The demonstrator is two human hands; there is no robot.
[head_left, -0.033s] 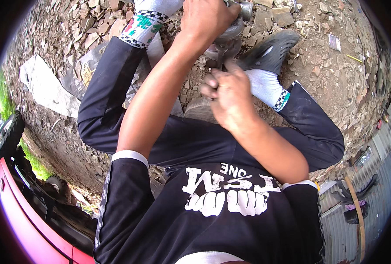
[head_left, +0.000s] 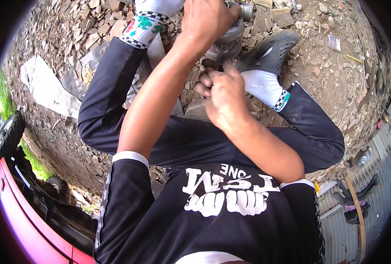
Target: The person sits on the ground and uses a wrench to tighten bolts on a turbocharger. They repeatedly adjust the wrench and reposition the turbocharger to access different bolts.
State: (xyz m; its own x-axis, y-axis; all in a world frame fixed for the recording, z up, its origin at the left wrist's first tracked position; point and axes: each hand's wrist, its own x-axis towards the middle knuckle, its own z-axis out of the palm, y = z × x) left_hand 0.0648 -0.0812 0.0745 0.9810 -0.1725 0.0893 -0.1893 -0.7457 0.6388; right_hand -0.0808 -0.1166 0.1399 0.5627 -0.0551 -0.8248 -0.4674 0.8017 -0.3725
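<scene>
A grey metal assembly (head_left: 230, 37) with a round side fitting sits between my feet at the top centre. My left hand (head_left: 206, 20) is closed over its upper part, with the fingertips mostly hidden. Below it, my right hand (head_left: 224, 92) has its fingers curled at a dark, narrow shaft (head_left: 217, 61) under the assembly; whether this is a separate tool or part of the assembly I cannot tell. A black rubber shoe (head_left: 274, 48) on my right foot lies just right of the metal piece.
I sit cross-legged on stony rubble (head_left: 318, 75). A pale torn sheet (head_left: 46, 88) lies at the left. A pink vehicle panel (head_left: 28, 215) with tyres is at the lower left. Corrugated metal sheets (head_left: 345, 237) and a wooden stick (head_left: 358, 211) are at the lower right.
My right hand and forearm have shifted slightly to the left. My left hand stays on the metal assembly.
</scene>
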